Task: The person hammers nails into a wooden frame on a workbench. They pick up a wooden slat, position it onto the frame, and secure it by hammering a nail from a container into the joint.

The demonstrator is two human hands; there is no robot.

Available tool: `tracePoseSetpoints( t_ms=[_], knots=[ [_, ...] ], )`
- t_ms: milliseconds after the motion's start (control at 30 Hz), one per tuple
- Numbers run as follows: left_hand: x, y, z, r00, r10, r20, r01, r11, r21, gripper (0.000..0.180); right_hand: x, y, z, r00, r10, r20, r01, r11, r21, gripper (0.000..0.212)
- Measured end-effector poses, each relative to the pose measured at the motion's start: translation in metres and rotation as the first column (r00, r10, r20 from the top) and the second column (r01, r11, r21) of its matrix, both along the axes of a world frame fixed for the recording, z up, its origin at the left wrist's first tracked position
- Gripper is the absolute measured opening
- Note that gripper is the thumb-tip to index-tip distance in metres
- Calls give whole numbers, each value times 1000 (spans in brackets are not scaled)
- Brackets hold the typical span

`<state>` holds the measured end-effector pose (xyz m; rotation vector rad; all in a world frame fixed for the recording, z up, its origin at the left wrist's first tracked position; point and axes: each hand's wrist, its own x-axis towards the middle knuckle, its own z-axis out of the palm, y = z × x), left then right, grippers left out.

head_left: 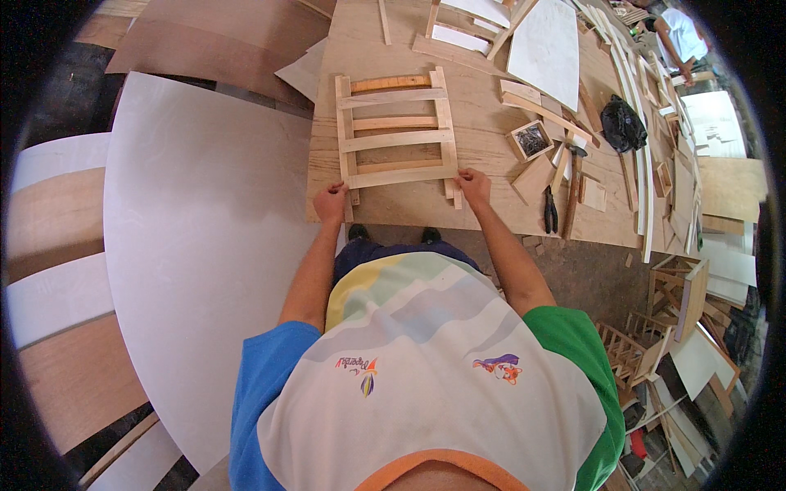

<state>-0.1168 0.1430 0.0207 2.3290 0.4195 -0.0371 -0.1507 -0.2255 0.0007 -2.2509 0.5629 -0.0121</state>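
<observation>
A small ladder-like wooden frame (449, 123) lies on the plywood-topped workbench in front of me, with several pale cross slats between two pairs of side rails. Its nearest slat (401, 176) runs across the rails close to their near ends. At that slat's left end, my left hand (331, 203) is closed, with thumb and fingers pinching it. My right hand (475, 188) pinches the opposite end in the same way. The fingertips partly cover both ends, so whether the slat is fixed to the rails cannot be seen.
Right of the frame on the workbench (385, 214) are a box of nails (531, 141), a hammer (576, 150), black-handled pliers (550, 211), a black plastic bag (624, 124) and wood offcuts. A large white sheet (205, 245) stands left. Another person (681, 39) works at far right.
</observation>
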Motion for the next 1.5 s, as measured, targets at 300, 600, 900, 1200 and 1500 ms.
tracePoseSetpoints(
  t_ms=[300, 600, 900, 1200, 1500],
  knots=[
    [8, 2, 6, 998, -25, -55, 25, 1000, 5, 26, 4, -5, -3, 999, 33, -13, -33, 998, -56, 30],
    [6, 7, -8, 999, 15, -42, -17, 998, -56, 27, 1, -1, -6, 1000, -4, 5, 4, 1000, -6, 30],
    [6, 6, -3, 999, -22, -23, 23, 1000, 14, 28, 0, -1, -7, 1000, -11, -21, 11, 1000, -18, 31],
    [7, 0, 9, 999, -41, -17, 40, 999, -35, 27, -1, -1, -3, 1000, -18, -21, 18, 1000, 0, 30],
    [18, -8, 12, 993, -116, 33, 114, 992, 57, 30, 0, 9, 10, 1000, -3, 20, 4, 999, -51, 26]
  ],
)
